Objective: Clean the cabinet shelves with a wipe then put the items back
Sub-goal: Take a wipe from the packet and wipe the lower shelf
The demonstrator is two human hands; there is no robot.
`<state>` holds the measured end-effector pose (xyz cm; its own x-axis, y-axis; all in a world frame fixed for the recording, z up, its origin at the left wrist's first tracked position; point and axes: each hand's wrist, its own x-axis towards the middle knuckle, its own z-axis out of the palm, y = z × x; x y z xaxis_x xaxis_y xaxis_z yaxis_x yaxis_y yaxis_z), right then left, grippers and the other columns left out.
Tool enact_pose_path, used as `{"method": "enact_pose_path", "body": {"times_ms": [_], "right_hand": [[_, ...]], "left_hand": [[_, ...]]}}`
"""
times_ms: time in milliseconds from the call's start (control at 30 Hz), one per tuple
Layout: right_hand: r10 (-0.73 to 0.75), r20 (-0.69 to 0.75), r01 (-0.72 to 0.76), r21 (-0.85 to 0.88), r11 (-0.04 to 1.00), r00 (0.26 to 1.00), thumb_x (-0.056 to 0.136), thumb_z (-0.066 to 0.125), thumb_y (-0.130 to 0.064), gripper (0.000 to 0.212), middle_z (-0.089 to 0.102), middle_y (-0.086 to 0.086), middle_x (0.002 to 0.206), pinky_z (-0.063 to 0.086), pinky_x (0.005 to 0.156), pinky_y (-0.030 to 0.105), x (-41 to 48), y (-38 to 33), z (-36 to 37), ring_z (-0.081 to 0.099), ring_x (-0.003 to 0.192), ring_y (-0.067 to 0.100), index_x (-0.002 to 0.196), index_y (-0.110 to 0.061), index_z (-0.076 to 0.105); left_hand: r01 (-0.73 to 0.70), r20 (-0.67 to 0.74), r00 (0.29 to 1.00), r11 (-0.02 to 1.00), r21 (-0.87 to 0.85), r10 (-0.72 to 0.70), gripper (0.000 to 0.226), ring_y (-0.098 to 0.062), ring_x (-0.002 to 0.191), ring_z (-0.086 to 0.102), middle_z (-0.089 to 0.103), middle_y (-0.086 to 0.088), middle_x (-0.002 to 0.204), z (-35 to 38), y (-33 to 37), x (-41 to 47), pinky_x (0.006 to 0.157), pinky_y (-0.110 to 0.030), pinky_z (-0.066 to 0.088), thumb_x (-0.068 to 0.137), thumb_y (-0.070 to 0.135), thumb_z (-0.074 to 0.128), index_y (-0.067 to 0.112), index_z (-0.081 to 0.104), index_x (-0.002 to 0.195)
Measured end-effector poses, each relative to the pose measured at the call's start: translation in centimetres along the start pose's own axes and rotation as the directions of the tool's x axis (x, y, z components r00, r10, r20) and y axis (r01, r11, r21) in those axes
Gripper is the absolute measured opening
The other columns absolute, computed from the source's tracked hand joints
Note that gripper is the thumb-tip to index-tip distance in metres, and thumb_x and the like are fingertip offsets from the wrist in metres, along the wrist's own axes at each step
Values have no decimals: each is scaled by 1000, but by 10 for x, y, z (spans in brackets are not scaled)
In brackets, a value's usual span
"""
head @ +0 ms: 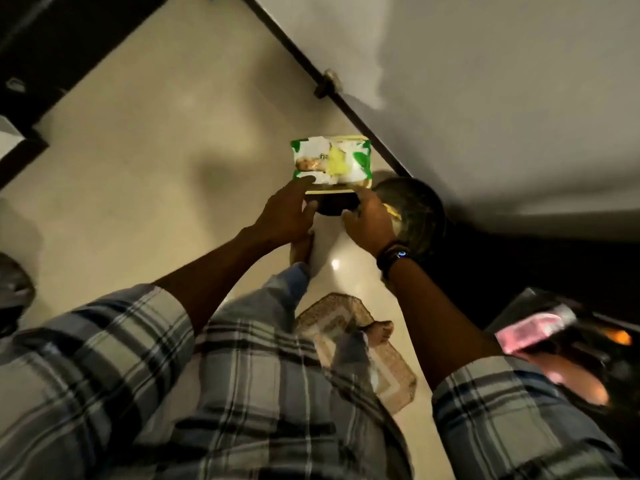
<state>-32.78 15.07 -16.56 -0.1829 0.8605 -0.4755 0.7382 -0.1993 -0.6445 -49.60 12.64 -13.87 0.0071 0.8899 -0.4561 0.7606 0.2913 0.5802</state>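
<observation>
Gripping the wipes pack two-handed — left hand and right hand clamped along its lower edge. Could slip to the floor — shallow purchase.

Both hands are held out over a pale tiled floor; the left hand and the right hand together grip a green and white wipe pack stacked on a dark object whose kind cannot be told; a dark round bowl sits on the floor just beside the right hand; a patterned mat lies below near a bare foot; a pink packet shows at the right edge, blurred.
</observation>
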Motion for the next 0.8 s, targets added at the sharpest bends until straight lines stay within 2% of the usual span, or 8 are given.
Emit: {"method": "enact_pose_path", "body": {"times_ms": [67, 200, 367, 433, 567, 633, 667, 800], "right_hand": [[7, 28, -7, -2, 1000, 1000, 87, 59, -9, 48, 50, 20, 134, 40, 104, 40, 31, 1, 19, 48, 125, 35, 132, 0, 46], [32, 122, -22, -79, 997, 992, 91, 57, -12, 52, 40, 20, 144, 28, 112, 35, 89, 15, 52, 36, 135, 31, 137, 2, 39], [60, 191, -16, -225, 974, 980, 87, 51, -25, 56, 35, 21, 147, 22, 116, 40, 149, 49, 89, 26, 141, 32, 136, 1, 43], [65, 212, 5, -311, 951, 975, 90, 53, -23, 52, 33, 17, 150, 21, 116, 42, 167, 56, 96, 21, 143, 31, 138, -4, 42], [207, 245, -102, -383, 918, 947, 88, 57, -31, 63, 14, 14, 156, 21, 115, 42, 195, 65, 104, 21, 140, 37, 142, -9, 36], [231, 241, -125, -387, 913, 942, 82, 58, -42, 76, 20, 15, 154, 21, 115, 45, 200, 68, 103, 24, 138, 37, 143, -5, 32], [219, 224, -129, -360, 924, 950, 82, 61, -39, 76, 25, 16, 151, 22, 115, 46, 202, 69, 103, 27, 138, 37, 143, -3, 32], [158, 32, -151, -151, 977, 987, 85, 59, -12, 45, 49, 18, 134, 32, 108, 39, 189, 66, 95, 43, 127, 34, 126, 3, 49]], "left_hand": [[54, -8, 998, 998, -14, -54, 52, -25, 128, 43, 41, -9, 146, -1, -22, 17, 105, -30, 32, 95, 25, 50, 12, 33, 143], [114, 29, 993, 992, -57, -112, 53, -26, 128, 44, 40, -8, 146, 9, -60, 46, 106, -36, 34, 96, 26, 50, 14, 31, 143], [203, 72, 978, 975, -93, -197, 53, -26, 130, 42, 38, -8, 148, 31, -96, 67, 109, -40, 35, 96, 28, 50, 13, 31, 143], [219, 97, 973, 969, -111, -209, 53, -26, 130, 43, 38, -8, 147, 39, -104, 67, 108, -40, 36, 96, 28, 50, 13, 32, 143], [230, 143, 967, 965, -130, -211, 52, -27, 127, 45, 41, -9, 145, 49, -116, 66, 106, -42, 38, 95, 32, 50, 12, 36, 141], [244, 158, 962, 962, -122, -224, 49, -25, 126, 46, 42, -7, 144, 51, -120, 66, 105, -41, 39, 96, 31, 49, 14, 37, 140], [244, 162, 961, 963, -119, -223, 48, -25, 126, 46, 42, -7, 144, 51, -121, 66, 105, -41, 39, 96, 30, 49, 15, 37, 140], [258, 157, 960, 953, -158, -234, 49, -26, 125, 48, 45, -6, 143, 44, -114, 66, 103, -42, 41, 95, 35, 50, 14, 40, 138]]}}
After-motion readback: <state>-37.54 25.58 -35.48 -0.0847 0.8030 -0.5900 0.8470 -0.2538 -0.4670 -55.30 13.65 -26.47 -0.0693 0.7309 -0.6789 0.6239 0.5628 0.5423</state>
